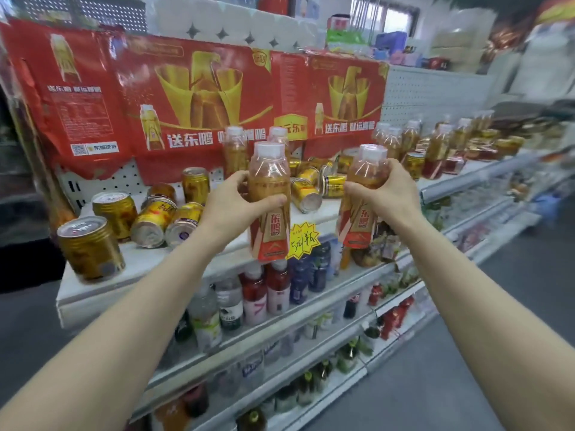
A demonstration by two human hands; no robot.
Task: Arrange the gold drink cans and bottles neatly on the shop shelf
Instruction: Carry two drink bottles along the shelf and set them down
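I am in the carrying part of the job, with a gold drink bottle in each hand and both lifted out in front of the top shelf (149, 259), neither yet set down. My left hand (231, 203) is wrapped tight round the waist of the left bottle (270, 200), thumb across the front of its label, and my right hand (381, 194) is clamped the same way round the shoulder of the right bottle (362, 197), which leans a little toward the other. Both bottles hang in the air on my side of the shelf's front edge, just above the yellow price tag (303, 241) clipped there. Behind that tag, two more bottles (236, 150) stand upright at the back of the shelf against the red banner (193, 98). To the left of the tag the gold cans (155, 219) are a jumble, some upright and several tipped on their sides; another heap of toppled cans (311, 185) lies just behind and right of the tag. As I judge it, the next move is to stand both bottles beside the upright pair at the back, which calls for bare shelf there, so the fallen cans behind the tag may need righting first.
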